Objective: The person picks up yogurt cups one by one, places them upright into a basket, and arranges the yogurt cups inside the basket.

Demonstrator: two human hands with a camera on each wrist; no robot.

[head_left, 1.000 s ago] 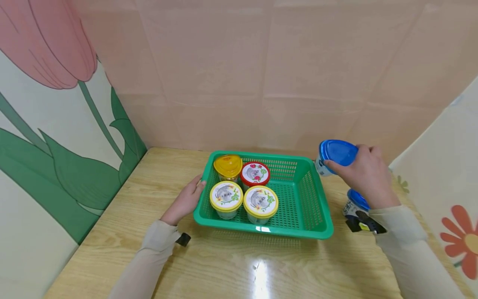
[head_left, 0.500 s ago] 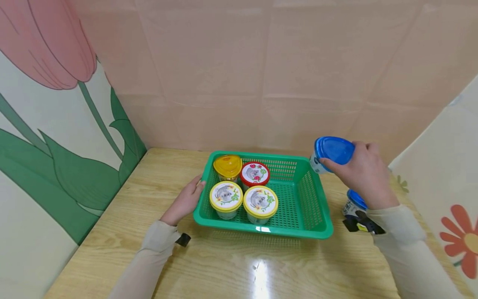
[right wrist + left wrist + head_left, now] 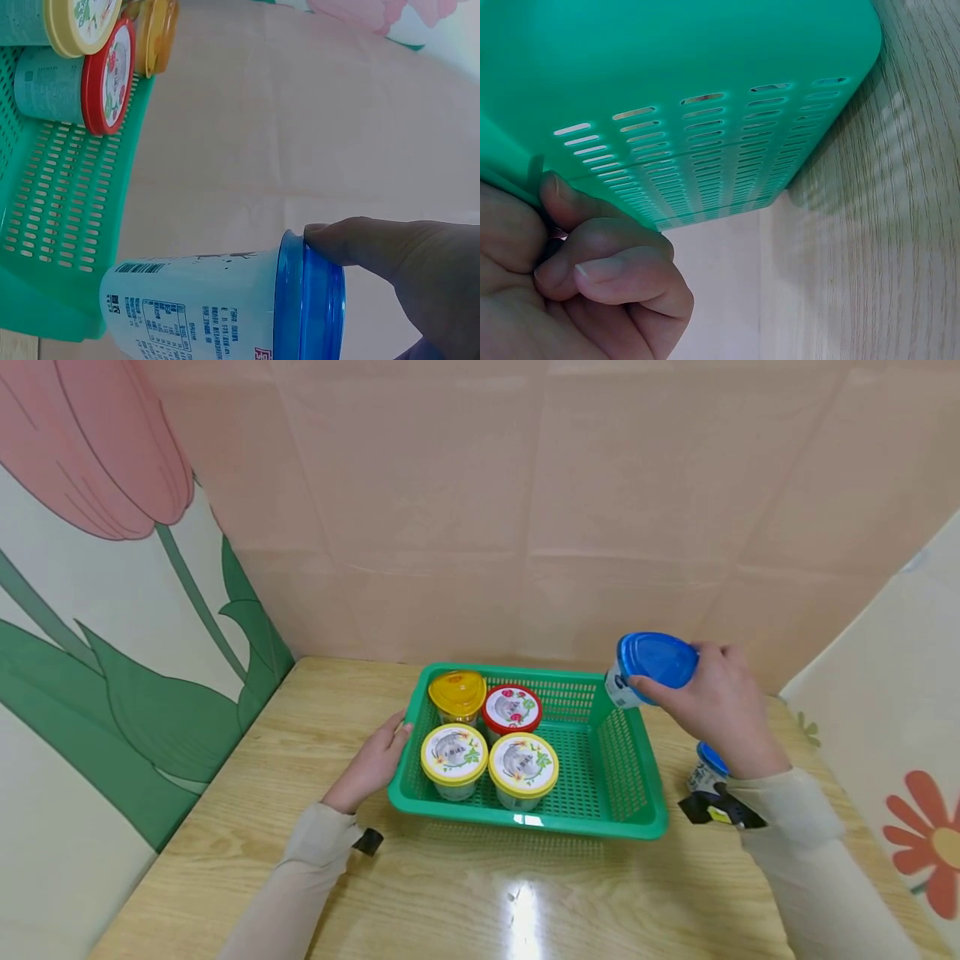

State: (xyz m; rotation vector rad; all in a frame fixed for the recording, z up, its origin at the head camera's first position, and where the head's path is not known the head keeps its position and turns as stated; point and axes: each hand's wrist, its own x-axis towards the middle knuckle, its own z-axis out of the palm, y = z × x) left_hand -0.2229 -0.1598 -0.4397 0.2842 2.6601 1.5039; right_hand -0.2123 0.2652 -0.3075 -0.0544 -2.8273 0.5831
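Note:
My right hand [image 3: 716,706] grips a white plastic tub with a blue lid [image 3: 658,660] by its lid, tilted, over the right back corner of the green basket [image 3: 525,821]. In the right wrist view the printed side of this blue-lidded tub [image 3: 187,307] faces the camera, thumb on the lid's edge. At the basket's left rim my left hand [image 3: 375,760] holds on, its fingers curled at the rim in the left wrist view. Inside the basket's left half stand a yellow-domed cup [image 3: 457,693], a red-lidded tub [image 3: 513,708] and two yellow-lidded tubs [image 3: 523,764].
Another blue-lidded tub [image 3: 708,772] stands on the wooden table [image 3: 420,893], right of the basket, partly behind my right wrist. A beige sheet [image 3: 480,527] hangs behind the table. Side walls with flower pictures stand at left and right.
My right hand has moved left with the blue-lidded tub, from beside the basket to over its right back corner. The left hand and the basket stay nearly where they were.

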